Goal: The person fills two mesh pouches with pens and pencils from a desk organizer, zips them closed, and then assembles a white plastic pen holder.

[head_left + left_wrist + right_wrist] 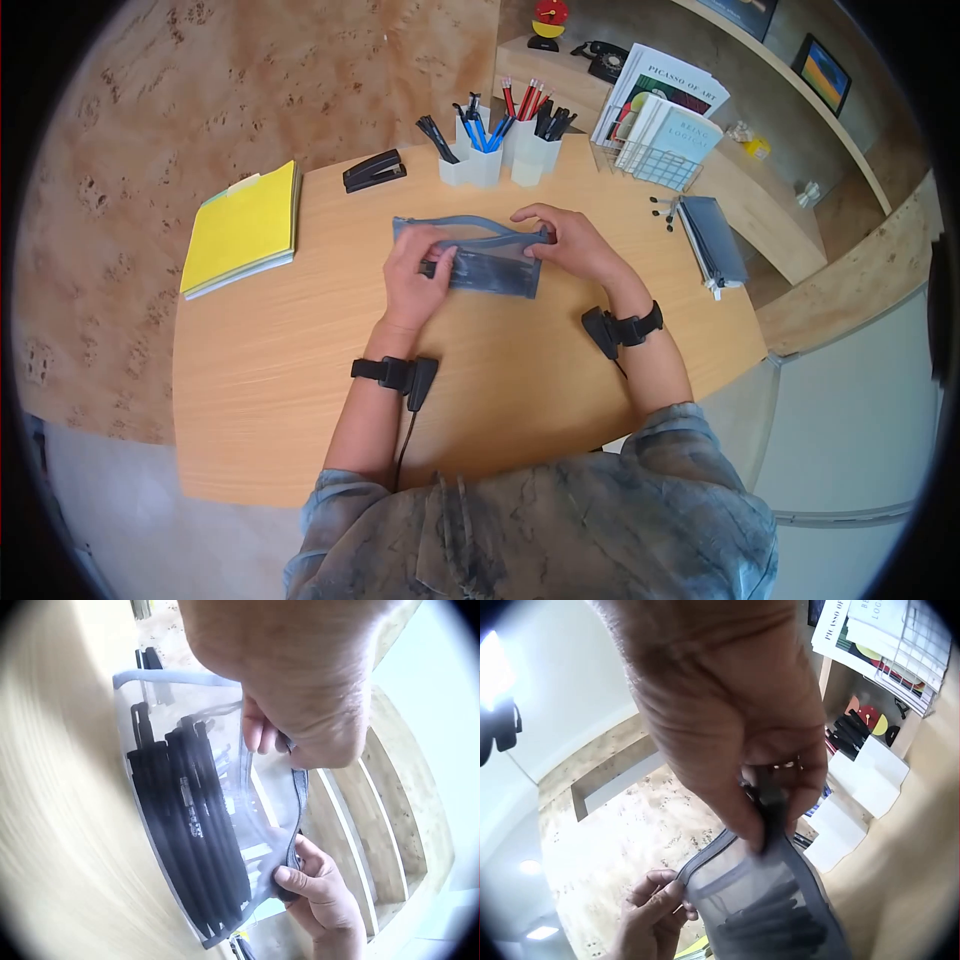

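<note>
A grey see-through zip pouch (pixel 490 272) is held up over the desk, its mouth gaping between two grey edges. Several black pens (pixel 187 817) lie side by side inside it. My left hand (pixel 414 272) pinches the near edge of the mouth toward the pouch's left end. At the right end, my right hand (pixel 582 246) grips the top corner between thumb and fingers. In the right wrist view, a dark piece at the zip's end (pixel 769 802) sits between that thumb and the fingers, partly hidden by them.
Beyond the pouch stand white holders (pixel 485 170) full of pens and pencils. A black stapler (pixel 375 172) and a yellow folder stack (pixel 242 228) lie to the left. On the right are a wire rack (pixel 660 168) with books and a dark zipped pouch (pixel 712 240).
</note>
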Tool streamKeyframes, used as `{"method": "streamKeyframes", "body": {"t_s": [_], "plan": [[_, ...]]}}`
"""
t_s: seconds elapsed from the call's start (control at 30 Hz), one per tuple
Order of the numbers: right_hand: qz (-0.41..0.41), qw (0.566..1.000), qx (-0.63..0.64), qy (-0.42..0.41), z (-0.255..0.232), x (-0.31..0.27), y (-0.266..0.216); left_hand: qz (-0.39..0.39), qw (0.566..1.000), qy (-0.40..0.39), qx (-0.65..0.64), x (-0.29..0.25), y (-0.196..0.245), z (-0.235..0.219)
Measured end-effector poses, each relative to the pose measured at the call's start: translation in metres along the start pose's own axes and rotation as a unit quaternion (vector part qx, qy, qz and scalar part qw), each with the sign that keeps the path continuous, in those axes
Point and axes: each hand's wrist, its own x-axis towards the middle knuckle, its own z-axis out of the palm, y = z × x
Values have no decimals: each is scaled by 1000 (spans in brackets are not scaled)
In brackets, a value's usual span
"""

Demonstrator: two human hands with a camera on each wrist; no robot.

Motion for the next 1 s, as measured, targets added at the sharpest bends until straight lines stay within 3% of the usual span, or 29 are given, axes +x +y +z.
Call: {"method": "streamKeyframes", "body": {"t_s": [0.07,0.17,0.2,0.23,0.3,0.4,0.6,0.67,0.8,0.87,0.97,1.0], "plan": [[2,998,69,1,5,-7,-3,-33,997,66,19,3,8,-8],[-39,995,95,17,13,-15,-2,-64,976,126,165,5,-11,-26],[-46,994,102,17,14,-17,-3,-93,979,113,138,3,-24,-30],[-52,993,109,17,15,-18,-3,-162,985,61,10,0,-36,-35],[-57,992,109,18,14,-21,-2,-286,925,-47,-245,-2,-50,-41],[-39,995,95,-2,7,-23,-4,-338,902,-95,-253,-4,-49,-45],[4,982,152,-109,-4,-17,-12,-288,911,29,-295,-16,-26,-35],[4,973,154,-172,-4,-4,-24,-290,891,25,-349,-23,-32,-34],[-120,970,74,-200,19,33,-38,-289,872,5,-395,-30,-30,-35],[-160,954,35,-251,32,51,-49,-289,870,0,-399,-30,-25,-37],[-290,921,9,-262,64,76,-52,-283,865,2,-415,-29,-21,-38],[-235,928,40,-287,68,79,-55,-280,863,4,-421,-29,-20,-39]]}}
